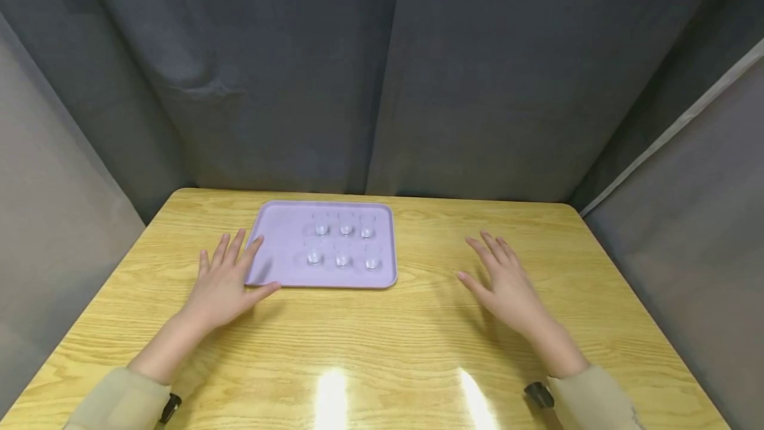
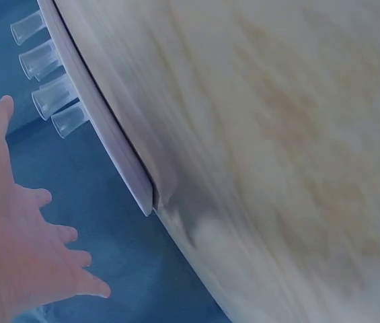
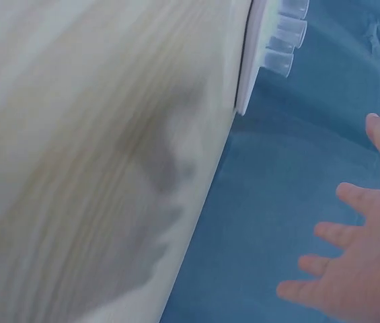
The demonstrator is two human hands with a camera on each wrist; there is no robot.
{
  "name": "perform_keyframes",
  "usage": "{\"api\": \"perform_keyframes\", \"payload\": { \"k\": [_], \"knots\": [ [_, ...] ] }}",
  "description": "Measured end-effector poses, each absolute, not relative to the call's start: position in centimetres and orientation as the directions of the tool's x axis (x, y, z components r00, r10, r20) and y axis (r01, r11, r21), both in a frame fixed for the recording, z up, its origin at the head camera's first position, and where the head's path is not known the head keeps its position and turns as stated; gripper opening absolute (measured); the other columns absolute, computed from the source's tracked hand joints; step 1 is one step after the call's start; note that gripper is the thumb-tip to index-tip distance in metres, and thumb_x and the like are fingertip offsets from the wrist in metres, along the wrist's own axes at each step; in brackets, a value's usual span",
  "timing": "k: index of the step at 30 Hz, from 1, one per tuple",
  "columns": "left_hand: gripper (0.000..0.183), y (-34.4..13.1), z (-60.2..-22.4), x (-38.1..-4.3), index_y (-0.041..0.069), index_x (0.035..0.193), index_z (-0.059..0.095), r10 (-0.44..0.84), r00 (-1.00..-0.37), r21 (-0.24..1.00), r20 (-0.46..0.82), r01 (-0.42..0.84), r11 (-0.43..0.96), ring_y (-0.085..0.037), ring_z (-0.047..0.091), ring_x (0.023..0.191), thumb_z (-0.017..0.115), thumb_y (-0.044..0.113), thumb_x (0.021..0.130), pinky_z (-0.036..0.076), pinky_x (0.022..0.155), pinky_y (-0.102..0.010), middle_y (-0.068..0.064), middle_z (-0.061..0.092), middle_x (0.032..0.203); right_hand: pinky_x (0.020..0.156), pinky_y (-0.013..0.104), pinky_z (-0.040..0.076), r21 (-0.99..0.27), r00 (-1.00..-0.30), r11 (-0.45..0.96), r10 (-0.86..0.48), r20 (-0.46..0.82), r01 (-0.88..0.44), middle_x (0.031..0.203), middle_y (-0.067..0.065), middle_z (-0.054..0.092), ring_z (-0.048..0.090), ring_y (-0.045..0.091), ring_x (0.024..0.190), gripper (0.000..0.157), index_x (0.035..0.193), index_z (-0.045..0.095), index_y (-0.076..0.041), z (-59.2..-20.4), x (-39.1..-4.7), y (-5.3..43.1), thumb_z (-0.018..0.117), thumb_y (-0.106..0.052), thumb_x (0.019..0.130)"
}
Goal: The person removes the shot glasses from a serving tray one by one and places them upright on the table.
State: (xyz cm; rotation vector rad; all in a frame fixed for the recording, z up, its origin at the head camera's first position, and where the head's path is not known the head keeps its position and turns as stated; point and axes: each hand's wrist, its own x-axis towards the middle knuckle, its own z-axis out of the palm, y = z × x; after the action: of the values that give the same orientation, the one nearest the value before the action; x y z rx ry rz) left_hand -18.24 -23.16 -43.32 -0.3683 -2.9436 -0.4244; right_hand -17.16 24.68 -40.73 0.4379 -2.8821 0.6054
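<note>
A pale purple tray (image 1: 277, 244) lies on the wooden table, left of centre. Several small clear cups (image 1: 342, 259) stand on it in two rows, towards its right side. My left hand (image 1: 221, 290), fingers spread, overlaps the tray's left edge in the head view and holds nothing. To the right of the tray, my right hand (image 1: 507, 290) is held over the table with its fingers apart and nothing in them. In the left wrist view the cups (image 2: 54, 95) rise from the tray's surface beyond the thumb.
The light wooden table (image 1: 370, 344) has rounded far corners. Dark grey curtains (image 1: 286, 85) hang behind it, with lighter cloth panels (image 1: 704, 184) at both sides. Bright light reflections show on the near part of the tabletop.
</note>
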Motion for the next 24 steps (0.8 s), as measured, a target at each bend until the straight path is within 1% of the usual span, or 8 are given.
{"api": "perform_keyframes", "payload": {
  "k": [4, 8, 13, 16, 18, 24],
  "knots": [
    [0.098, -23.4, -43.4, -19.0, 0.012, 0.150, 0.023, 0.215, -0.964, 0.292, 0.158, 0.254, 0.922, -0.046, 0.004, 0.142, 0.053, 0.072, 0.079, -0.001, 0.105, -0.071, -0.023, 0.012, 0.156, 0.101, 0.071, 0.021, -0.439, -0.932, 0.826, -0.277, 0.232, -0.355, 0.155, 0.014, 0.020, 0.015, 0.043, 0.141, 0.071, 0.149, 0.028, -0.020, -40.6, -18.4, 23.0, 0.055, -0.050, 0.091],
    [0.101, -23.7, -43.6, -20.0, 0.007, 0.149, 0.023, 0.221, -0.968, 0.350, 0.115, 0.248, 0.903, -0.047, 0.007, 0.141, 0.057, 0.070, 0.078, 0.001, 0.106, -0.069, -0.024, 0.015, 0.155, 0.105, 0.065, 0.023, -0.486, -0.914, 0.777, -0.298, 0.275, -0.400, 0.153, 0.015, 0.027, 0.022, 0.041, 0.138, 0.069, 0.147, 0.032, -0.016, -41.0, -19.9, 21.2, 0.060, -0.044, 0.090],
    [0.108, -24.3, -44.1, -21.5, 0.007, 0.150, 0.020, 0.223, -0.973, 0.393, 0.053, 0.225, 0.891, -0.049, 0.008, 0.139, 0.061, 0.072, 0.073, 0.000, 0.105, -0.070, -0.026, 0.014, 0.154, 0.109, 0.056, 0.024, -0.518, -0.902, 0.741, -0.312, 0.299, -0.428, 0.148, 0.014, 0.036, 0.030, 0.036, 0.136, 0.067, 0.145, 0.037, -0.015, -41.7, -21.7, 19.0, 0.065, -0.037, 0.088],
    [0.112, -24.7, -44.4, -22.5, 0.008, 0.150, 0.019, 0.233, -0.972, 0.407, 0.019, 0.221, 0.886, -0.051, 0.009, 0.138, 0.063, 0.072, 0.071, 0.000, 0.104, -0.071, -0.028, 0.014, 0.153, 0.110, 0.053, 0.026, -0.550, -0.909, 0.724, -0.305, 0.284, -0.415, 0.146, 0.012, 0.041, 0.034, 0.034, 0.135, 0.065, 0.144, 0.039, -0.015, -41.8, -22.7, 17.9, 0.066, -0.036, 0.088],
    [0.114, -24.9, -44.5, -23.0, 0.007, 0.150, 0.017, 0.247, -0.969, 0.421, -0.007, 0.221, 0.880, -0.052, 0.010, 0.138, 0.066, 0.071, 0.070, 0.001, 0.103, -0.073, -0.028, 0.014, 0.152, 0.109, 0.053, 0.027, -0.581, -0.914, 0.706, -0.302, 0.271, -0.406, 0.144, 0.011, 0.043, 0.036, 0.034, 0.133, 0.065, 0.143, 0.040, -0.015, -41.8, -23.4, 17.3, 0.067, -0.036, 0.088],
    [0.128, -25.6, -45.2, -24.2, 0.002, 0.151, 0.003, 0.294, -0.949, 0.492, -0.115, 0.203, 0.847, -0.048, 0.007, 0.140, 0.075, 0.063, 0.065, -0.002, 0.098, -0.077, -0.025, 0.008, 0.155, 0.099, 0.053, 0.040, -0.703, -0.930, 0.618, -0.311, 0.193, -0.353, 0.132, 0.014, 0.055, 0.047, 0.034, 0.125, 0.062, 0.141, 0.042, -0.014, -42.3, -25.4, 15.8, 0.068, -0.031, 0.088]
  ]
}}
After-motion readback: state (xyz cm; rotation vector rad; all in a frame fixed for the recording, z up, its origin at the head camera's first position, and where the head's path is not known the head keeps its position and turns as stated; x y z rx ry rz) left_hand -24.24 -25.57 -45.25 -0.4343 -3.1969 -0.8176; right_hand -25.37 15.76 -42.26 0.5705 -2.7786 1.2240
